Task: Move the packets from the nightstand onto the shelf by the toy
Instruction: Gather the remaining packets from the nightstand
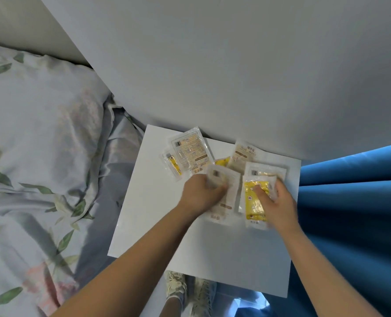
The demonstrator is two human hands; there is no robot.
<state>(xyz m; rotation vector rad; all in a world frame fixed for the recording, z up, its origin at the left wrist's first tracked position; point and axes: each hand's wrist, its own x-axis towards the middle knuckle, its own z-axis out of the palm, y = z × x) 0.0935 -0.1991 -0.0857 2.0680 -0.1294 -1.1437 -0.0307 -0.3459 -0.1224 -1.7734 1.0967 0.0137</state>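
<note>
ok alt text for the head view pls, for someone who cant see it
Seen from above, the left hand grips a pale packet and the right hand a yellow packet on a white nightstand. More packets lie behind, between bed and blue curtain.

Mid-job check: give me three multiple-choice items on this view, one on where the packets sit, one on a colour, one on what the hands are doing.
1. Where are the packets?
A. On the bed
B. On the white nightstand
C. On the floor

2. What colour is the curtain beside the nightstand?
A. Blue
B. Red
C. Green

3. What is the state of the hands?
A. Both idle at the sides
B. Only one touches a packet
C. Each grips a packet

Answers:
1 B: they lie scattered on the nightstand top near the wall.
2 A: the curtain at the right edge is blue.
3 C: the left hand grips a pale packet, and the right hand grips a yellow packet.
</note>
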